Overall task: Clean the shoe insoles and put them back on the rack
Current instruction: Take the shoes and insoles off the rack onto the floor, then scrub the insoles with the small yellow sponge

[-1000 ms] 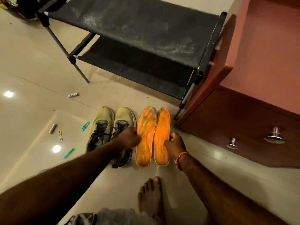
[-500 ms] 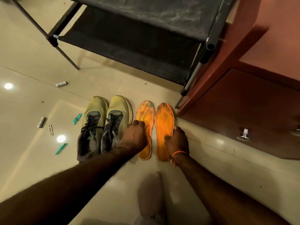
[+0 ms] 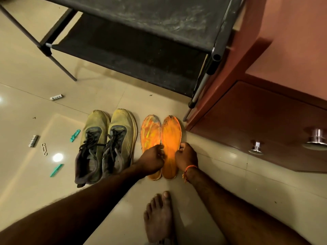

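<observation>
Two orange insoles lie flat on the tiled floor (image 3: 26, 103), side by side and touching along their inner edges, toes pointing toward the rack. Left insole (image 3: 150, 131) streaked with yellow, worn grey at the toe; right insole (image 3: 171, 133) plainer orange, frayed at the toe.

Left hand (image 3: 152, 161) lies over the left insole's middle, fingers (image 3: 160, 152) curled down at the seam between the two insoles; whether they pinch an edge, cannot tell. Right hand (image 3: 185, 156) sits at the right insole's outer edge, fingers curled onto that edge. An orange thread band (image 3: 188, 169) circles the right wrist.

Just left of the insoles: a pair of yellow-green laced shoes (image 3: 108, 142), touching each other, laces loose. Beyond, the black two-tier rack (image 3: 141, 18), fabric shelves dusty. A reddish-brown cabinet (image 3: 265, 112) with metal knobs stands right of the rack. Green clips (image 3: 75, 135) and small white pieces lie scattered to the left. A bare foot (image 3: 159, 216) rests on the floor nearest the camera.
</observation>
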